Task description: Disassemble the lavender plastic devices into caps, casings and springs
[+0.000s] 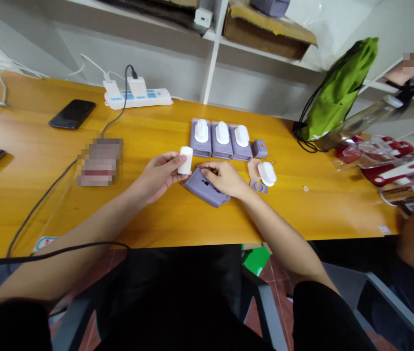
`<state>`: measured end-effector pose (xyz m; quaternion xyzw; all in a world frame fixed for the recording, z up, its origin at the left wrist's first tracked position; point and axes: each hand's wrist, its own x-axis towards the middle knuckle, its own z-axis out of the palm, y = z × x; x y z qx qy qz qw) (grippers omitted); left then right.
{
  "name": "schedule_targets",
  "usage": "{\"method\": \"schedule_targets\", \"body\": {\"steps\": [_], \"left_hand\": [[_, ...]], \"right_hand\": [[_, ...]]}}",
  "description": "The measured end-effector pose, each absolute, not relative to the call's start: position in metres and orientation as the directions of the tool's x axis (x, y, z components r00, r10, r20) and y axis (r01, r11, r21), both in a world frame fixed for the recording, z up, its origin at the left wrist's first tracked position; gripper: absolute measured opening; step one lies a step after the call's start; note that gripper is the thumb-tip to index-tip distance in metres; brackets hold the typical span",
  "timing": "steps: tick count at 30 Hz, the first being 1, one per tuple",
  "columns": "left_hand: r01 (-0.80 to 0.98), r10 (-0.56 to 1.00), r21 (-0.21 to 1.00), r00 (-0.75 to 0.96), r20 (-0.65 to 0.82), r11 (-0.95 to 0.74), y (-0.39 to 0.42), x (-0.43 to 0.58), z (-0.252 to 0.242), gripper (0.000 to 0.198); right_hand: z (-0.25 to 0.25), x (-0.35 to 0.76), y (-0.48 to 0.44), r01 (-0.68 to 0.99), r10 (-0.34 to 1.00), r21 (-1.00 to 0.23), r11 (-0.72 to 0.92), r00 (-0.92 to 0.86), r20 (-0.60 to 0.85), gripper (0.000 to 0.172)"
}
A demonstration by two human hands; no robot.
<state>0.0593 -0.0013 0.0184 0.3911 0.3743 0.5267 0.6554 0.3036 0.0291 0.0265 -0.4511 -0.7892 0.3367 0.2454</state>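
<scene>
our left hand [157, 176] grips a white piece [185, 160] narrowly; our right hand [225, 179] lies open on a purple case [203, 189], seemingly light, stiff, best taken by its edges.

1. Illumination: bright and even across the orange tabletop [38, 146].
2. Glare: a pale sheen lies on the table's far left area.
3. Shadows: short and soft beneath the left hand [159, 176], right hand [223, 178] and lilac plastic housing [204, 187].
4. Distortion: wide-angle curvature bends the white shelf [265, 53] toward the frame edges.
5. Sharpness: hands show no visible motion blur.
6. Obscuration: a pixelated mosaic patch [100, 162] hides detail at left; black clothing [177, 297] in the near foreground loses detail.
</scene>
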Motion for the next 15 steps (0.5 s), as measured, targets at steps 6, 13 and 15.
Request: {"method": "schedule_targets", "body": {"steps": [6,13,15], "left_hand": [[-0.332,0.950,0.908,0.262,-0.169,0.254,-0.008,0.075,0.028,0.056],[-0.082,0.897,0.989,0.435,-0.077,0.125,-0.008,0.107,0.041,0.061],[0.082,0.877,0.986,0.471,0.090,-0.145,-0.004,0.104,0.042,0.072]], "right_hand": [[0.048,0.313,-0.010,0.374,0.855,-0.799,0.470,-0.419,0.307,0.064],[0.063,0.330,-0.048,0.409,0.909,-0.816,0.409,-0.267,0.321,0.045],[0.065,0.358,-0.044,0.431,0.929,-0.824,0.369,-0.171,0.327,0.043]]}}
